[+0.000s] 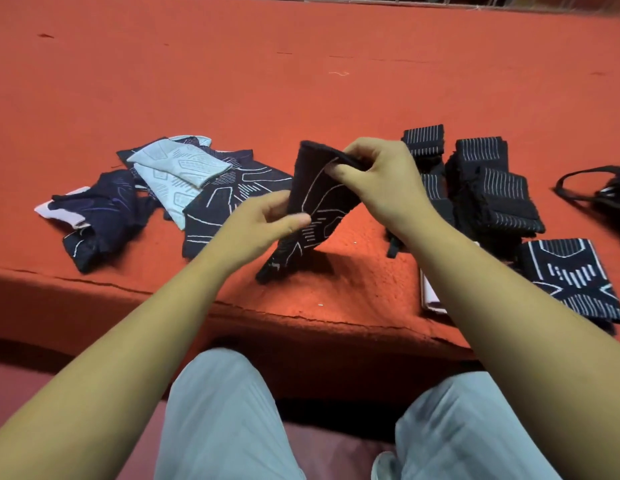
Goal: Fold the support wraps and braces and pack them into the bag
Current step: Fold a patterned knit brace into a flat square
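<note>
Black brace (pixel 319 202) with white lines, held up above the red cloth (pixel 301 81). Pinched at its top edge by the right hand (pixel 381 181) and at its side by the left hand (pixel 267 223). Left of the grip, a messy pile of braces (pixel 170 188); right of it, a folded stack (pixel 488 188), then the bag (pixel 610 195).

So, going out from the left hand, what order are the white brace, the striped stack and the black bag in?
Left hand and right hand both grip the dark brace.
1. White brace, on the left pile.
2. Striped stack, right, past the right hand.
3. Black bag, far right edge.
</note>
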Tool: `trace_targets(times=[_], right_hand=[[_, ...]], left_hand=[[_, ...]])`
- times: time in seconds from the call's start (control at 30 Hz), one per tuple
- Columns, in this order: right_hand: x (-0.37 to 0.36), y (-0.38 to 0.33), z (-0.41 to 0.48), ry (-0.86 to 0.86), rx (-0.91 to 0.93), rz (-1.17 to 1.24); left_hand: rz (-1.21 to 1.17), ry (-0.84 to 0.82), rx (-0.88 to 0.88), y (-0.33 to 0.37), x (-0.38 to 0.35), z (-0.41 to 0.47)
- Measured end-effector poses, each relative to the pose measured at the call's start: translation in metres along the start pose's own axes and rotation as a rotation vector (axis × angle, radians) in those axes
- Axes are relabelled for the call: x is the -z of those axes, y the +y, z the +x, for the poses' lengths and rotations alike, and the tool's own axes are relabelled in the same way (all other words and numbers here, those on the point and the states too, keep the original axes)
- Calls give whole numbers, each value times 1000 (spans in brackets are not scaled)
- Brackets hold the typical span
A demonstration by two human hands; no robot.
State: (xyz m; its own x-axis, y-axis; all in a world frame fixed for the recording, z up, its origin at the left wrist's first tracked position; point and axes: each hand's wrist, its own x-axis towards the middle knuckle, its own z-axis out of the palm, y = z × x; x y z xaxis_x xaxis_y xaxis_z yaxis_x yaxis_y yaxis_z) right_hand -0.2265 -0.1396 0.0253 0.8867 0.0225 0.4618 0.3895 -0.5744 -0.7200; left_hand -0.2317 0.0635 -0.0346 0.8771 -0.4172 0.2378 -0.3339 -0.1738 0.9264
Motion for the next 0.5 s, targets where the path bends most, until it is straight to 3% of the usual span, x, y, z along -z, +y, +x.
trace_targets(times=[0.07,0.17,0.27,0.33,0.4,0.5], right_hand=[[3,-5,0,-9,43,42],[8,-17,3,109,158,88],[10,-27,4,204,338,61],[11,-28,0,204,464,-16],[6,-16,-12,139,554,-106],[-16,19,-48,-106,576,-209]], left_hand=[[61,193,-15,-1,0,10],[217,424,-113,-1,11,35],[222,561,-226,16,14,55],[111,488,-241,18,11,58],[95,352,-144,2,11,47],[406,92,-52,-47,21,9]])
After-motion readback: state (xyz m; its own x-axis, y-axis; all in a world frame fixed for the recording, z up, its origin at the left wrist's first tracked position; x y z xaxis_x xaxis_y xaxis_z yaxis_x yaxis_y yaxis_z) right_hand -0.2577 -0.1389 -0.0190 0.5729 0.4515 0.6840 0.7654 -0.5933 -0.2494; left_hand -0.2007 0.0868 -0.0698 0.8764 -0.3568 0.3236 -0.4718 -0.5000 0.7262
